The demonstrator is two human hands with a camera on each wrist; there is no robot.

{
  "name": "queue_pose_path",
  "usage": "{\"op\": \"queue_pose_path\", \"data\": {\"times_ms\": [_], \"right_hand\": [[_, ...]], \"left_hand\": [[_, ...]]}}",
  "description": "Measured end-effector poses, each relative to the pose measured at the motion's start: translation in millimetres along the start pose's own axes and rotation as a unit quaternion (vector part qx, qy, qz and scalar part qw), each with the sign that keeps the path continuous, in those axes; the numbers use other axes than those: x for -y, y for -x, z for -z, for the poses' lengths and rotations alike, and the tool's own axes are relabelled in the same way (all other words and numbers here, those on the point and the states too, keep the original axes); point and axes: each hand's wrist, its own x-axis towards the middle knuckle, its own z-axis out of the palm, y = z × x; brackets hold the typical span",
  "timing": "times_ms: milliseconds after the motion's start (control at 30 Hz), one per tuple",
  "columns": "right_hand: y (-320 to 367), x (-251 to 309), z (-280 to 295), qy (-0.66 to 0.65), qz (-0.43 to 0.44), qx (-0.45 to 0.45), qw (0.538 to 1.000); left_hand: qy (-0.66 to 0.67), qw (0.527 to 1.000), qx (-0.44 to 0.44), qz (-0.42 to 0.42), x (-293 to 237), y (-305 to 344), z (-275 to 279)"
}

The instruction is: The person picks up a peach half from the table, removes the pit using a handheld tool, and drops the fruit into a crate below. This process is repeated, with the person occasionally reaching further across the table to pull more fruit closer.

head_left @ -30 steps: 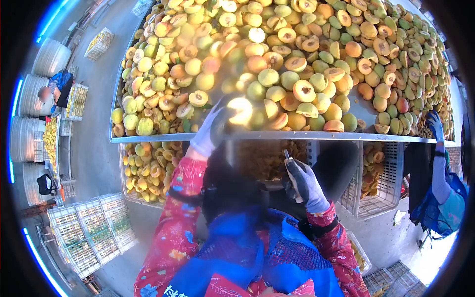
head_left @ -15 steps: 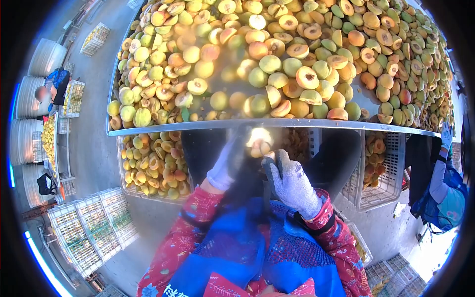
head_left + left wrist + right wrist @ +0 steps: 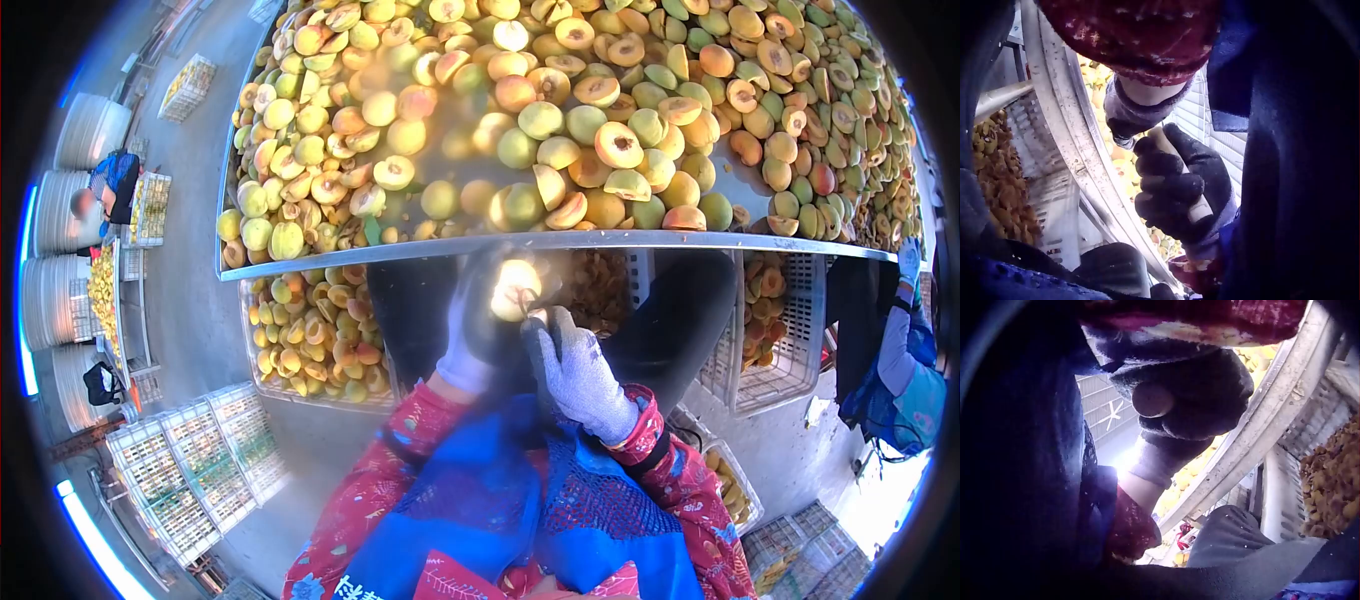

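Observation:
A peach (image 3: 515,290), bright with glare, is held in my left hand (image 3: 468,335) just below the table's front edge. That glove is partly blurred and lost in dark shadow. My right hand (image 3: 582,375), in a grey glove with dark fingers, grips a wooden-handled tool (image 3: 1180,169) with a thin curved metal tip. The tip lies against the peach in the head view. In the left wrist view, the dark gloved fingers (image 3: 1172,187) wrap round the pale handle. The handle's butt end pokes out of the fist in the right wrist view.
Halved peaches (image 3: 620,145) heap the metal-edged table (image 3: 560,240). Beneath it stand a crate of peaches (image 3: 320,340) and a white crate (image 3: 780,340). Stacked crates (image 3: 195,470) are at lower left. Another person (image 3: 905,370) works at the right, one more at far left.
My left hand has drawn back from the table's fruit to below its edge with a peach. My right hand has moved up and left, bringing the tool to the peach.

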Motion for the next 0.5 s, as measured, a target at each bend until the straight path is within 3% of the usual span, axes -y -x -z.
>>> {"op": "queue_pose_path", "data": {"times_ms": [67,167,233,267,333,367,400,433,500], "right_hand": [[1.2,-8.4,-11.1,0.108,0.031,0.019,0.993],[1.4,-7.8,-14.0,-0.166,-0.035,0.000,0.985],[-3.3,-20.7,-22.9,-0.098,0.122,-0.135,0.978],[-1.9,-25.2,-24.9,-0.074,0.156,-0.159,0.972],[1.3,-31.3,-23.6,-0.034,0.181,-0.170,0.968],[2.8,-31.0,-22.3,-0.085,0.115,-0.120,0.983],[3.3,-28.6,-19.1,-0.129,0.043,-0.075,0.988],[-0.2,-15.5,-8.3,-0.234,-0.086,0.006,0.968],[-1.8,-6.0,-8.5,-0.294,-0.169,0.054,0.939]], "left_hand": [[0.058,0.997,0.013,0.055,6.5,8.1,-3.4],[0.132,0.984,0.033,0.111,8.8,18.8,-7.9],[0.092,0.994,0.018,0.048,9.7,20.2,-12.4],[0.065,0.998,0.017,0.012,11.6,19.2,-13.0],[0.263,0.954,0.039,0.139,9.8,13.5,-10.7],[0.356,0.911,0.049,0.200,8.9,10.0,-9.0],[0.280,0.941,0.116,0.149,11.8,4.3,-1.7],[0.199,0.958,0.181,0.095,17.1,-3.7,9.8],[0.125,0.952,0.260,0.101,22.8,-4.2,21.0]]}}
